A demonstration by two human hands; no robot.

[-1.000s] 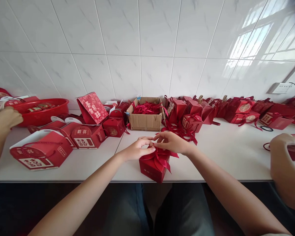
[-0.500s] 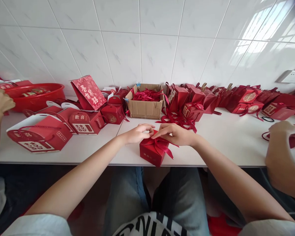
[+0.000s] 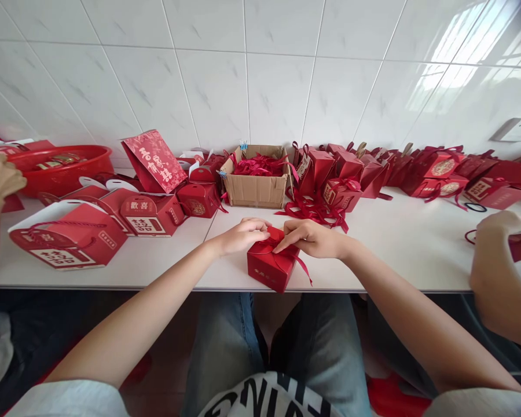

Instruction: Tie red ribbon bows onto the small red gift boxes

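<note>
At the near edge of the white table [image 3: 399, 249], the left hand [image 3: 243, 234] was curled shut over the back corner of a small red gift box [image 3: 269, 269], fingertips pinched on the red ribbon [image 3: 282, 253] that crossed its lid. The right hand [image 3: 312, 238] met it from the other side, thumb and forefinger closed on the same ribbon. This two-sided hold seemed to keep the ribbon taut and the box from sliding. One ribbon tail hung free over the box's front right face. The fingers covered the knot, so its form could not be made out. Behind the hands stood an open cardboard box [image 3: 254, 190] heaped with more ribbons, and loose ribbons [image 3: 316, 211] lay just beside it, within easy reach. Handled red boxes [image 3: 67, 240] lay to the left, near a red paper bag [image 3: 156, 159] and a red basin [image 3: 61, 171]. A row of tied boxes [image 3: 434, 171] lined the wall to the right. One co-worker's hand [image 3: 0, 179] came in at the left edge and another's [image 3: 501, 226] at the right, both cut off by the frame.
</note>
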